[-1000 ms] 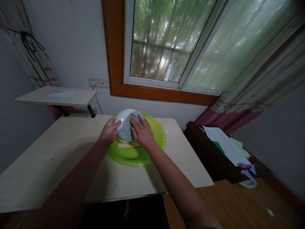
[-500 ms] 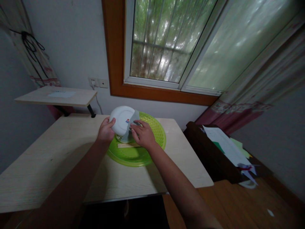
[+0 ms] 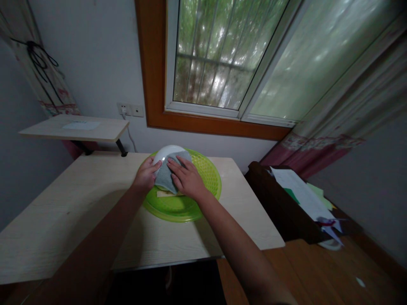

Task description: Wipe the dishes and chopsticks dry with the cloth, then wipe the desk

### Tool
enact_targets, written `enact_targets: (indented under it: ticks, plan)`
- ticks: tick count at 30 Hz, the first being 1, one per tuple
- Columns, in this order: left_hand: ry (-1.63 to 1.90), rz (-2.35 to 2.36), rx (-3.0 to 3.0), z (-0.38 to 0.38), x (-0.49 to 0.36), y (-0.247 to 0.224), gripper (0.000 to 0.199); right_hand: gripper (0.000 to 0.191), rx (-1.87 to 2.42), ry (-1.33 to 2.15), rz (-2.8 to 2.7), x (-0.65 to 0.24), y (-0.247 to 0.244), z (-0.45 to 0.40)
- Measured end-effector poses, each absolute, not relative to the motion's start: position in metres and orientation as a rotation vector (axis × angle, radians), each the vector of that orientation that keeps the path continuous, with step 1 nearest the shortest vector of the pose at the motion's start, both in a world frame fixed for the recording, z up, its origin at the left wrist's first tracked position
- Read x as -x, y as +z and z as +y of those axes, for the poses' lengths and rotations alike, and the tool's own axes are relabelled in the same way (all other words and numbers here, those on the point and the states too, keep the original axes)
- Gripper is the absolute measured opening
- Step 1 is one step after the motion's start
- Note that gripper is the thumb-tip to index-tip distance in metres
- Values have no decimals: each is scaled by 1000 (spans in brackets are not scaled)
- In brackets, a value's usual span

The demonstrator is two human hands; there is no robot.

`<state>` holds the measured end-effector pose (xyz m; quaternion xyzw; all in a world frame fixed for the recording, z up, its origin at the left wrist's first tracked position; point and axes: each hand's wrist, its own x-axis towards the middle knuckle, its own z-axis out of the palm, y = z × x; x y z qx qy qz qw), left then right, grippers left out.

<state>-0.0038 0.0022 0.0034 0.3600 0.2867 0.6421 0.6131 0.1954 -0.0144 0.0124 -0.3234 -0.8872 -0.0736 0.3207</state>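
A white dish [image 3: 167, 151] is held up over a round green tray [image 3: 181, 214]. My left hand [image 3: 146, 174] grips the dish at its left edge, thumb on the near face. A grey cloth [image 3: 165, 176] lies across that face, and my right hand [image 3: 187, 178] presses on it with fingers spread slightly. Pale chopsticks [image 3: 162, 194] rest on the tray below, partly hidden by the cloth.
The tray stands on a pale wooden table [image 3: 241, 203]. A raised shelf [image 3: 110, 129] with a paper sheet is at the back left. Beyond the table's right edge, a dark cabinet [image 3: 276, 207] carries papers. A window is behind.
My right hand and the cloth have moved left over the dish, covering more of it. The dish has shifted slightly right and tilted in my left hand.
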Motion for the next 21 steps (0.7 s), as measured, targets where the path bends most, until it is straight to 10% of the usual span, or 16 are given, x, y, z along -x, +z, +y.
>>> enact_targets:
  ticks: [21]
  plan:
    - [1719,687,-721,15,15,-5,45,26,904,-205,-2190,-199,7,-11]
